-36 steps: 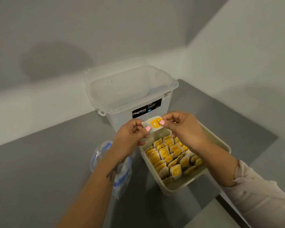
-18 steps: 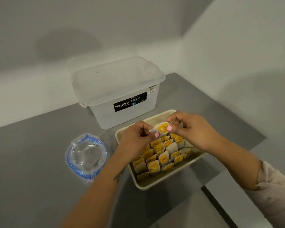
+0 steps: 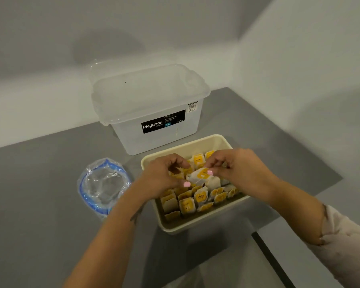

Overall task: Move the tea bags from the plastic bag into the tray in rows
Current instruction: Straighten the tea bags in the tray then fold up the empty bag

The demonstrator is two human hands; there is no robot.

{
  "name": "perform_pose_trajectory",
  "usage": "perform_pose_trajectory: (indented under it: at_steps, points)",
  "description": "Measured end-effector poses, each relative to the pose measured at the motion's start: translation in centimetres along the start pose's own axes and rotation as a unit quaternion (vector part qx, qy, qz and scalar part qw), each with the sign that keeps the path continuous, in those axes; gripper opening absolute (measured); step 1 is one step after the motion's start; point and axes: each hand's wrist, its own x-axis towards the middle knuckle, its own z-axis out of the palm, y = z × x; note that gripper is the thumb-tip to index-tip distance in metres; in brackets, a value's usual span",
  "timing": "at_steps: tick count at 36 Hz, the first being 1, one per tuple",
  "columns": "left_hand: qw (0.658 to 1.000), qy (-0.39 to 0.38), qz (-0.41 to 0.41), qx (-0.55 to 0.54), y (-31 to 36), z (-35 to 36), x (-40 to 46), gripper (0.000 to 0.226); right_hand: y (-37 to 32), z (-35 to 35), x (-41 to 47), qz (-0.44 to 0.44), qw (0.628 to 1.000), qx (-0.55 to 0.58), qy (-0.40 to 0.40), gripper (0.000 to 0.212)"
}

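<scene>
The left hand point(image 3: 162, 177) and the right hand point(image 3: 235, 169) both pinch one tea bag point(image 3: 199, 176) with a yellow tag, holding it just above the cream tray point(image 3: 187, 145). Rows of tea bags point(image 3: 197, 199) stand inside the tray. The crumpled plastic bag point(image 3: 103, 183) lies on the gray table point(image 3: 40, 204), left of the tray. A clear storage box point(image 3: 154, 107) with a lid sits behind the tray
</scene>
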Motion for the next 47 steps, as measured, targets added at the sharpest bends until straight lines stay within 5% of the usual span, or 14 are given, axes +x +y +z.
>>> perform_pose_trajectory:
  at_steps: [7, 16, 47]
  points:
    - [0.991, 0.12, -0.024, 0.055, -1.6, -1.4, -1.0, 0.034, -2.2, 2.8, -0.1, -0.057, 0.978, -0.17, -0.109, 0.019]
    - [0.988, 0.134, -0.033, 0.077, -2.4, -1.7, -2.1, 0.028, -3.5, 7.0, 0.8, -0.076, 0.915, -0.301, -0.259, 0.026]
    - [0.986, 0.126, -0.059, 0.087, -2.7, -1.5, -2.7, 0.022, -2.3, 10.6, 2.2, -0.079, 0.941, -0.262, -0.199, 0.008]
